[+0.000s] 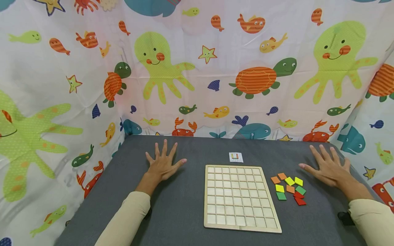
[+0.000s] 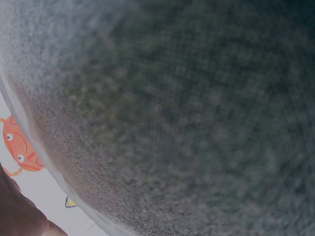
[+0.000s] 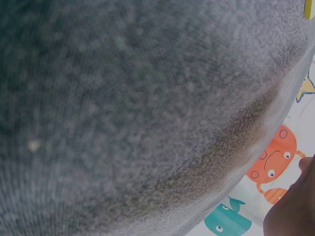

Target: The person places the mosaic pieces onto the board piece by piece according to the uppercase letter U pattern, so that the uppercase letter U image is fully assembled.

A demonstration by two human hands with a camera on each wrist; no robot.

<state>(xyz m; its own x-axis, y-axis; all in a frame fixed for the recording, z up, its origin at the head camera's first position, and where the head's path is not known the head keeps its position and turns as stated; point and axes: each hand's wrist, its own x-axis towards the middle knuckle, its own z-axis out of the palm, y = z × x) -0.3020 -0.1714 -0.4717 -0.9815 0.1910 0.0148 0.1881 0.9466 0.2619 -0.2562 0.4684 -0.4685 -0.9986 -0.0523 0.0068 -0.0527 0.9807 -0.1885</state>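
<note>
My left hand (image 1: 162, 166) rests on the dark grey table with its fingers spread, left of a wooden grid board (image 1: 240, 230). On the far right my right hand (image 1: 330, 167) lies with fingers spread too, holding nothing. Between the board and that hand is a loose group of coloured square tiles: orange tiles (image 1: 290, 189), yellow tiles (image 1: 279, 188), green tiles (image 1: 281, 196) and red tiles (image 1: 300, 201). Behind the board lies a small white card (image 1: 236, 157) printed with a grid and a U-shaped coloured figure. Both wrist views show mostly blurred table cloth, with part of each hand at a lower corner.
A white curtain (image 1: 191, 78) printed with sea animals hangs behind the table and along both sides. The dark grey tabletop (image 1: 184, 212) ends at the curtain. A black object (image 1: 346, 218) shows beside the right sleeve.
</note>
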